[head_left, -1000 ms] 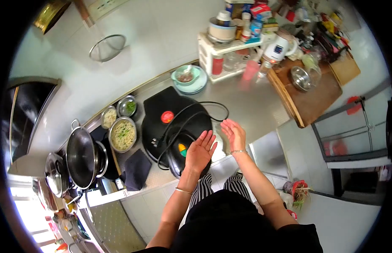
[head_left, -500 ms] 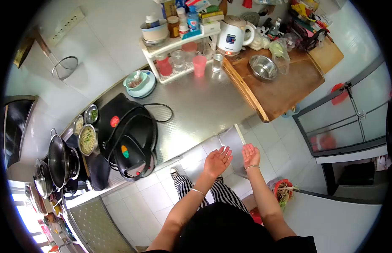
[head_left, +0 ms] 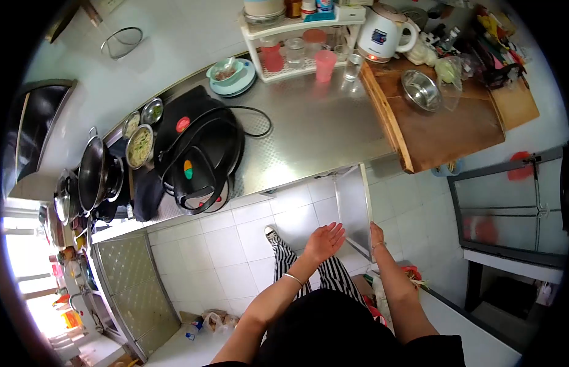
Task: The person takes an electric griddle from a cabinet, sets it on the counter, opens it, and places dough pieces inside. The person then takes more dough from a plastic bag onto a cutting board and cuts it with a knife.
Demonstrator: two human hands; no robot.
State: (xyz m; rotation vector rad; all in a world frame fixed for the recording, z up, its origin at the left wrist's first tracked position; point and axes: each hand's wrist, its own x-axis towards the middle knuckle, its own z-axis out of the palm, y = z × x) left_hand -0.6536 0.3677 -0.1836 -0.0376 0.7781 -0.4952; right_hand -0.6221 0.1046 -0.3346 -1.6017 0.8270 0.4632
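My left hand (head_left: pixel 326 240) is open, palm up with fingers stretched out, and holds nothing. It hovers over the floor just left of an open cabinet door (head_left: pixel 356 211) below the counter. My right hand (head_left: pixel 376 234) is at the outer edge of that door, turned side-on. Most of its fingers are hidden, so I cannot tell whether they grip the door or only rest by it. On the counter (head_left: pixel 309 134) ahead sits a black electric griddle (head_left: pixel 202 150) with its cord looped on top.
A wooden board (head_left: pixel 449 134) bears a steel bowl (head_left: pixel 421 90), beside a white kettle (head_left: pixel 382 37). Left of the griddle are small bowls, including shredded food (head_left: pixel 140 147), and a wok (head_left: pixel 95 174). A white rack (head_left: pixel 278 76) holds cups. A glass-fronted cabinet (head_left: pixel 510 208) stands right.
My right hand has turned from palm up to side-on at the cabinet door's edge. My left hand stays open. The view has shifted, showing more floor and the cabinet door more fully.
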